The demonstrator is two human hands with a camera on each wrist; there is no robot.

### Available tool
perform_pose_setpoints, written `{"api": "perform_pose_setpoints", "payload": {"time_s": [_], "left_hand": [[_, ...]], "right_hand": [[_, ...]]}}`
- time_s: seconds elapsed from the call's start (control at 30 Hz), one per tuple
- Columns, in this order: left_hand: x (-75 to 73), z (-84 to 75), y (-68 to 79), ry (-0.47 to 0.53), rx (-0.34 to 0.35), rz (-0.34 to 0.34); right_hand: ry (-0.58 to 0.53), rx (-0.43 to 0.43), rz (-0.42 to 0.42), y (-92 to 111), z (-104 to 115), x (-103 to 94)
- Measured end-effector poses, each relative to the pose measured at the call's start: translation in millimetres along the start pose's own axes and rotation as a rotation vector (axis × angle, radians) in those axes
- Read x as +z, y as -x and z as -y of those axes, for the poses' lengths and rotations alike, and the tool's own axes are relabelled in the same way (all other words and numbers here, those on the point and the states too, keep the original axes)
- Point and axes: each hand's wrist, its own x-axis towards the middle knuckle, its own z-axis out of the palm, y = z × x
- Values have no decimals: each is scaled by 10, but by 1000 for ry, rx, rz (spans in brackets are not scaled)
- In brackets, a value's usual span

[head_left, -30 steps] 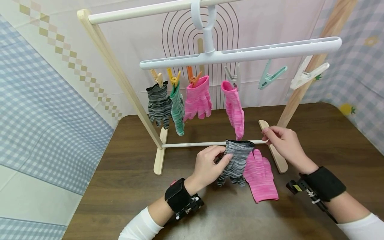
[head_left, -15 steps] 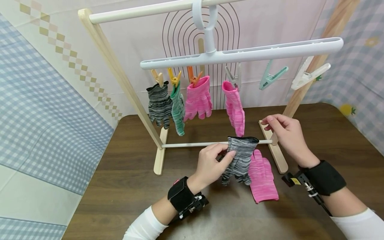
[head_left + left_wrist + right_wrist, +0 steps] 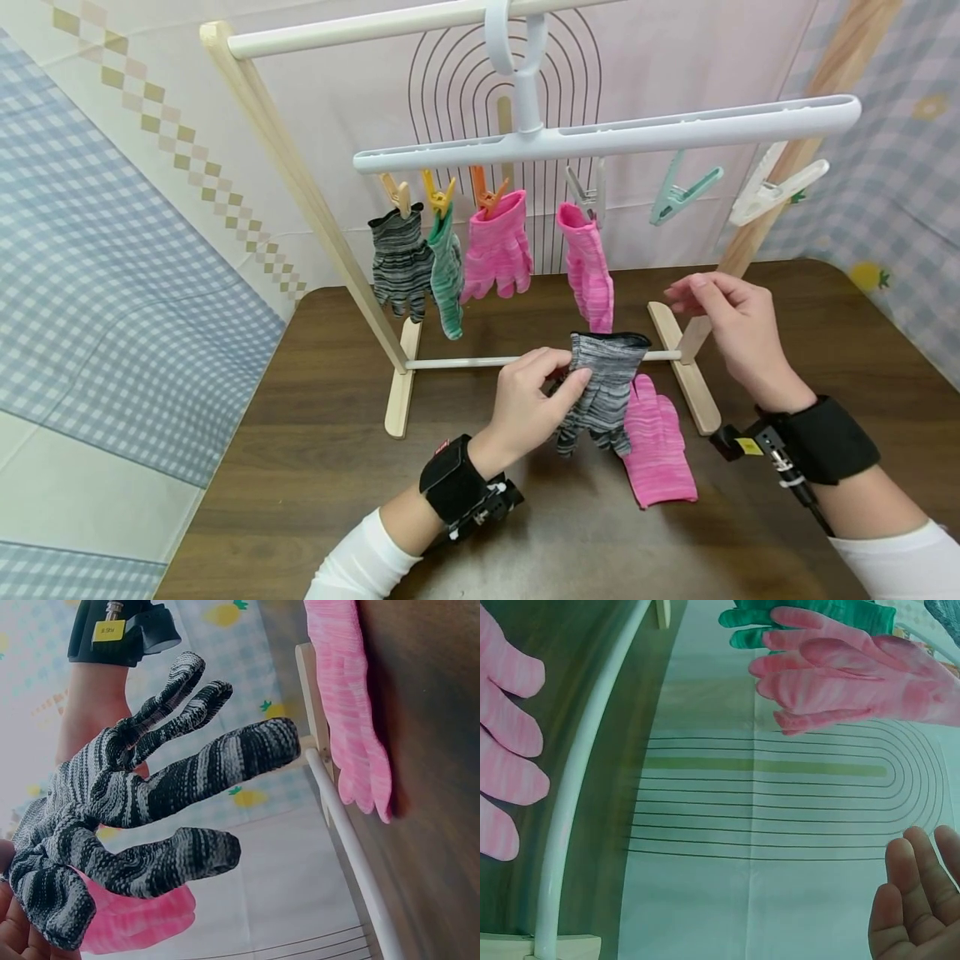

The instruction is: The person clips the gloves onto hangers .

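Observation:
My left hand (image 3: 528, 408) pinches a black-and-grey striped knit glove (image 3: 606, 379) by the side of its cuff, thumb in front. The glove is held above the table, cuff up and fingers dangling; its fingers (image 3: 217, 769) spread across the left wrist view. To the right, apart from it, my right hand (image 3: 738, 333) is raised with relaxed, bent fingers and holds nothing. Its fingers (image 3: 907, 885) show at the lower right of the right wrist view. A pink glove (image 3: 662, 450) lies on the table, partly behind the striped one.
From a white hanger (image 3: 675, 125) on a wooden rack (image 3: 300, 183), clips hold a striped glove (image 3: 401, 262), a green glove (image 3: 447, 283) and two pink gloves (image 3: 498, 250). A teal clip (image 3: 681, 197) and a white clip (image 3: 772, 196) hold nothing. A white bar (image 3: 465, 362) crosses low.
The left hand has lifted the striped glove slightly up and to the right. The right hand has moved up and right, away from the glove's cuff.

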Motion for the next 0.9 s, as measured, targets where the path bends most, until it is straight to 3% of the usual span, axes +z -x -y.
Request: {"api": "perform_pose_setpoints", "payload": {"time_s": [0.5,0.9], "left_hand": [[-45,-6,-151,-21,42,-22],[-83,-25,-271,-15,52,-41]], "right_hand": [[-151,-35,-15,-47,36,-30],[-350,-119,19,-124,130,-18]]}}
